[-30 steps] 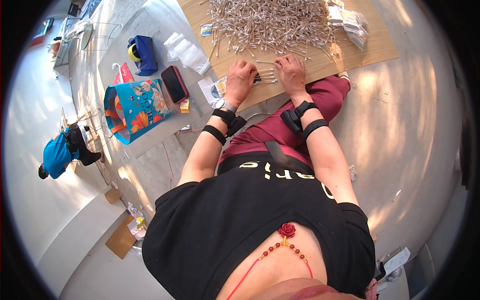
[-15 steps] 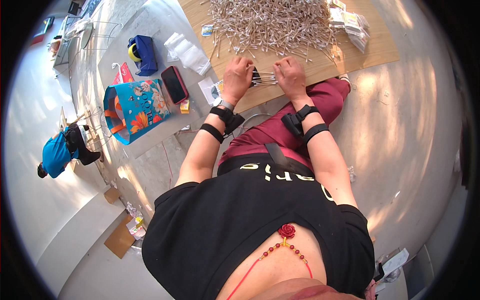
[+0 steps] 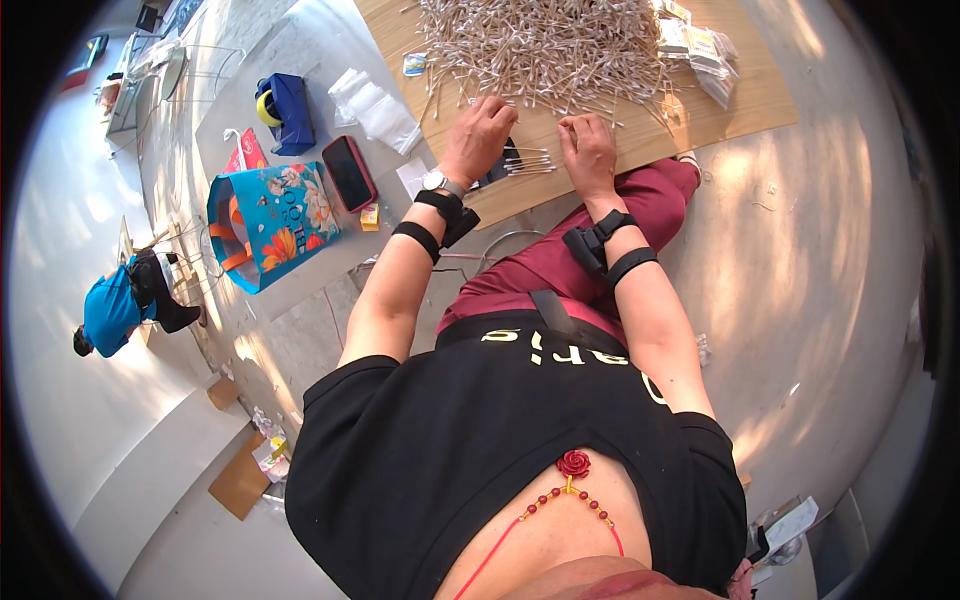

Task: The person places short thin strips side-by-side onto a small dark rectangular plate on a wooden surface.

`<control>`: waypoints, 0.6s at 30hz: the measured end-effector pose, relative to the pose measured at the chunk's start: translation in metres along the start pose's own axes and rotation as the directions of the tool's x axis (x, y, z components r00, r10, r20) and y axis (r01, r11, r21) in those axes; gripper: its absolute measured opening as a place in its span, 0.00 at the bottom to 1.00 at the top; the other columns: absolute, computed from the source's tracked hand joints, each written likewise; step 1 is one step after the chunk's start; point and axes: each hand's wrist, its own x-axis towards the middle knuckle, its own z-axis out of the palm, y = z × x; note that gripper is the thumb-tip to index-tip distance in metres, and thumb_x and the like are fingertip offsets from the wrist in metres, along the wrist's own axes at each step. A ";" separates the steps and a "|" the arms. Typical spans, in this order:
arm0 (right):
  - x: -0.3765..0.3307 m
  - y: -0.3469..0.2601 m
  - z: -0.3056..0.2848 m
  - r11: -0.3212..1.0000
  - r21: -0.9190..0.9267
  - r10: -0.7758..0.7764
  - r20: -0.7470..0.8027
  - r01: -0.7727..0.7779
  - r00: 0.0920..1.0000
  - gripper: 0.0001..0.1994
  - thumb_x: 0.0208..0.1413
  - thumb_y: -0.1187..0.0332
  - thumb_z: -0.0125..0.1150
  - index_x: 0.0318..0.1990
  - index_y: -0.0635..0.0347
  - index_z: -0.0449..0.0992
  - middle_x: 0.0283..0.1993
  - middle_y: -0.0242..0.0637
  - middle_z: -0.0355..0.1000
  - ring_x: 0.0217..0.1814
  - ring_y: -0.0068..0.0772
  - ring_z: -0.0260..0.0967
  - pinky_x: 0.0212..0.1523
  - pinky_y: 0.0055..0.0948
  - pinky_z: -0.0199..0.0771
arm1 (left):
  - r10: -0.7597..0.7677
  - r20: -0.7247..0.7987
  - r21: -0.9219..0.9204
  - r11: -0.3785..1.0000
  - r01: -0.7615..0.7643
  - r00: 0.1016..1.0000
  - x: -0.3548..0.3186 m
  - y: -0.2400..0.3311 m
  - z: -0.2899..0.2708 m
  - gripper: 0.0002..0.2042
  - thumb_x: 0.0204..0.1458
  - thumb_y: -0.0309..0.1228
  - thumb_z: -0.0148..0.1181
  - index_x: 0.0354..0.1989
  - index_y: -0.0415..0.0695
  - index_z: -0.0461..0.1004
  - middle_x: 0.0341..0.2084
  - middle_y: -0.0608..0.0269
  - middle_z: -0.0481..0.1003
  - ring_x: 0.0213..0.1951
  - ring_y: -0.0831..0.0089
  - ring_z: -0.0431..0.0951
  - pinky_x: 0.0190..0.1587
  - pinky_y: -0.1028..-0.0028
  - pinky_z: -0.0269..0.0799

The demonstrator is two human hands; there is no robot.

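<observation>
A large heap of cotton swabs (image 3: pixel 545 50) covers the far part of the wooden board. My left hand (image 3: pixel 478 138) is at the heap's near edge, its fingers bent and drawn together; what they hold, if anything, is hidden. To the right, my right hand (image 3: pixel 588 150) is just over the board with curled fingers, and anything in its grip is too small to make out. Between the hands a small row of swabs (image 3: pixel 530 160) lies side by side, partly across a dark flat piece (image 3: pixel 511 155). My left wrist partly covers that piece.
Small packs in clear plastic (image 3: pixel 708 55) lie on the board (image 3: pixel 750 105) at right. Leftward are a phone (image 3: pixel 349 172), a blue tape dispenser (image 3: pixel 290 115), clear bags (image 3: pixel 375 108) and a flowered bag (image 3: pixel 275 225). Another person (image 3: pixel 130 300) is far left.
My left hand has moved away from the row of swabs, up to the heap's edge. My right hand has shifted slightly right, leaving the row lying on the board.
</observation>
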 end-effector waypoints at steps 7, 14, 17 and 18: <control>0.000 -0.001 -0.002 1.000 0.022 -0.015 0.034 0.014 0.999 0.07 0.57 0.67 0.71 0.42 0.53 0.82 0.42 0.35 0.74 0.49 0.43 0.74 0.52 0.43 0.71 | -0.367 -0.167 -0.357 0.888 0.291 0.915 -0.015 0.038 -0.004 0.06 0.54 0.20 0.67 0.39 0.41 0.78 0.32 0.59 0.79 0.33 0.68 0.82 0.39 0.70 0.79; 0.002 -0.008 -0.005 0.985 0.101 -0.149 0.073 0.141 0.986 0.09 0.58 0.66 0.72 0.45 0.52 0.85 0.45 0.35 0.79 0.49 0.43 0.75 0.51 0.42 0.73 | -0.619 0.093 -0.749 0.473 0.464 0.780 -0.026 0.046 0.020 0.06 0.57 0.24 0.69 0.39 0.39 0.78 0.33 0.62 0.83 0.33 0.77 0.85 0.39 0.74 0.80; 0.000 -0.007 -0.004 0.986 0.113 -0.131 0.110 0.119 0.985 0.06 0.59 0.67 0.71 0.43 0.52 0.86 0.44 0.35 0.80 0.48 0.44 0.76 0.50 0.41 0.74 | -0.613 0.177 -0.859 0.286 0.425 0.770 -0.029 0.042 0.027 0.07 0.59 0.28 0.70 0.39 0.40 0.78 0.35 0.63 0.84 0.35 0.81 0.85 0.40 0.76 0.81; -0.001 -0.006 -0.004 0.988 0.119 -0.116 0.123 0.102 0.986 0.06 0.59 0.67 0.71 0.42 0.52 0.86 0.43 0.35 0.80 0.47 0.44 0.76 0.50 0.41 0.74 | -0.614 0.177 -0.826 0.332 0.455 0.769 -0.028 0.039 0.027 0.08 0.58 0.29 0.71 0.40 0.40 0.78 0.35 0.62 0.84 0.35 0.79 0.85 0.40 0.75 0.80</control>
